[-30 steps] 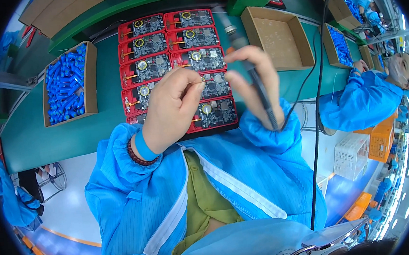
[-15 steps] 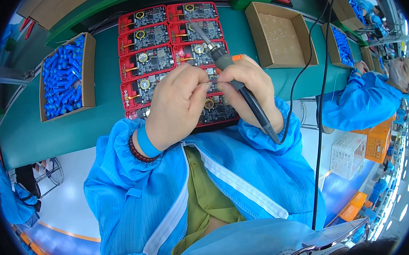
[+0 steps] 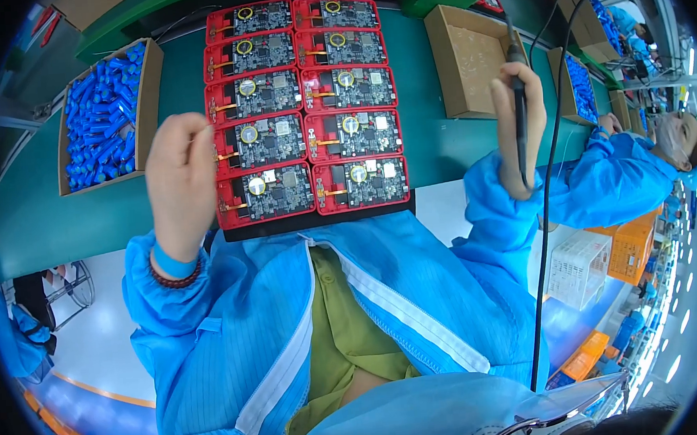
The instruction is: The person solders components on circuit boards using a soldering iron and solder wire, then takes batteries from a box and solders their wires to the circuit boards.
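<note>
My right hand (image 3: 524, 128) is closed around a black soldering iron (image 3: 517, 88), held upright beside the right cardboard box with its tip pointing away from me. My left hand (image 3: 180, 181) is at the left edge of the boards, fingers curled together; whatever they may hold is hidden. Between my hands, two columns of red plastic cases (image 3: 266, 195) lie close together. Each case contains a dark circuit board (image 3: 374, 182) with a round yellow-rimmed part and an orange flat cable on its left.
A cardboard box of blue cylindrical parts (image 3: 104, 125) stands at left. An open cardboard box (image 3: 469, 88) with small clear pieces is at right. A black cord (image 3: 551, 171) hangs on the right. Farther right, a co-worker in blue (image 3: 616, 174) sits near another box of blue parts (image 3: 582, 88).
My hands have parted from over the boards. The left has moved left; the right has carried the soldering iron right and turned it upright. The whole set of boards now shows.
</note>
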Motion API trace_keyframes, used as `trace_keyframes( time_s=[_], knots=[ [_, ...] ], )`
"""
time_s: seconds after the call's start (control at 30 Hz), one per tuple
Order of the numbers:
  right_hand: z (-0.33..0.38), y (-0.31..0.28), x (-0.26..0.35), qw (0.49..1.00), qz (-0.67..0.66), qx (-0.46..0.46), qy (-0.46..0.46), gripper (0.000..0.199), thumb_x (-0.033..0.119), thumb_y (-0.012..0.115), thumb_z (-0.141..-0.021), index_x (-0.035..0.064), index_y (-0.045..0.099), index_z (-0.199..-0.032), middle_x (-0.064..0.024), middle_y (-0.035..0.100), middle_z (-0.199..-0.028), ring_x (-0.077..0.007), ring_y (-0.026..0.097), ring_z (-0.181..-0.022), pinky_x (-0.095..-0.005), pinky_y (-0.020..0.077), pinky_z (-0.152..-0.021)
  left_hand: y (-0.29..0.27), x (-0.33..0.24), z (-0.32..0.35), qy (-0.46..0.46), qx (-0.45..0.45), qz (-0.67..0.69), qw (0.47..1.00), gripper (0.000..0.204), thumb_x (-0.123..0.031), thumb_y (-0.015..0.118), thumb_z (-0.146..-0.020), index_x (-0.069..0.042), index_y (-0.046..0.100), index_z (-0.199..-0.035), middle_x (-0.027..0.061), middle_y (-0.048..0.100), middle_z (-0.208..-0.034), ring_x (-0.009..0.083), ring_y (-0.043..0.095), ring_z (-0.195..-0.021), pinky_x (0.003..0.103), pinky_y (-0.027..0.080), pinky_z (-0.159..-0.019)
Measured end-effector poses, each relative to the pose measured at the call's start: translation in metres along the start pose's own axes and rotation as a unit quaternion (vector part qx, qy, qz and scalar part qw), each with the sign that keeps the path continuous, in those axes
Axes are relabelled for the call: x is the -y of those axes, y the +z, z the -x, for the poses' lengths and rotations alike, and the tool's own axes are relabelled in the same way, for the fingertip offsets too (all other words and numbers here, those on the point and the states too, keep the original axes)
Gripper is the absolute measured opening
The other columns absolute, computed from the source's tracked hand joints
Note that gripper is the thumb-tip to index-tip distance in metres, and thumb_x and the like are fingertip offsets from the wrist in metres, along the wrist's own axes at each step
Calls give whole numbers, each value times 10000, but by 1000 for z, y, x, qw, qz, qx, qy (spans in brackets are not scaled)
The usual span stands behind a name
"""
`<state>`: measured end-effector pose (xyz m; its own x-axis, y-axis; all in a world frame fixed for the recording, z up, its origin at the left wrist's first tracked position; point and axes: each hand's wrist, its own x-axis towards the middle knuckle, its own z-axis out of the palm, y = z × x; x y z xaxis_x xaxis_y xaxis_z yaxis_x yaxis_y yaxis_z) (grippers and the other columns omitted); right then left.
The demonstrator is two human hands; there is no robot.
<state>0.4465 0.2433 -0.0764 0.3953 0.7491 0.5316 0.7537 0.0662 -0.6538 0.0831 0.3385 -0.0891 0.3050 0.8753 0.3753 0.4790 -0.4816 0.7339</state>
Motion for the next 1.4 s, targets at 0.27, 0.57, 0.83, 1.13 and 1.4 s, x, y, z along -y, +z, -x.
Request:
trace_keyframes(
  time_s=[0.27, 0.57, 0.83, 1.13, 1.4],
  knots=[
    [7, 11, 23, 988, -149, 30, 36, 157, 70, 511, -904, 7, 595, -1022, -54, 561, -820, -93, 508, -722, -226, 405, -637, -11, 35, 35, -89, 16, -48, 995, 28, -34, 571, -852, -10, 567, -837, 142, 578, -801, 267, 568, -749, 356, 452, -663],
    [39, 81, 96, 857, -317, 393, -106, 330, 332, 598, -867, 3, 610, -872, -107, 595, -692, -225, 541, -566, -325, 408, -516, 8, 40, 50, 35, 71, -62, 995, 80, -49, 643, -774, -30, 580, -818, 117, 573, -785, 304, 541, -763, 398, 451, -676],
    [53, 105, 100, 850, -317, 415, -66, 273, 281, 598, -877, 9, 605, -896, -107, 618, -718, -238, 586, -608, -337, 443, -560, 2, 43, 53, 36, 92, -53, 994, 87, -44, 647, -777, -15, 575, -815, 115, 547, -791, 296, 523, -773, 385, 446, -680],
    [54, 114, 96, 846, -308, 433, -53, 271, 281, 601, -874, 12, 607, -903, -111, 621, -728, -244, 594, -629, -337, 444, -580, 3, 45, 51, 45, 98, -42, 993, 79, -36, 637, -785, -7, 576, -825, 121, 530, -783, 302, 520, -763, 388, 441, -671],
    [54, 114, 96, 844, -305, 436, -62, 278, 290, 591, -882, 13, 607, -904, -117, 626, -746, -247, 594, -640, -338, 446, -585, 6, 45, 52, 45, 93, -48, 993, 75, -33, 633, -784, -7, 575, -824, 122, 529, -783, 306, 520, -765, 390, 441, -672]
  ],
)
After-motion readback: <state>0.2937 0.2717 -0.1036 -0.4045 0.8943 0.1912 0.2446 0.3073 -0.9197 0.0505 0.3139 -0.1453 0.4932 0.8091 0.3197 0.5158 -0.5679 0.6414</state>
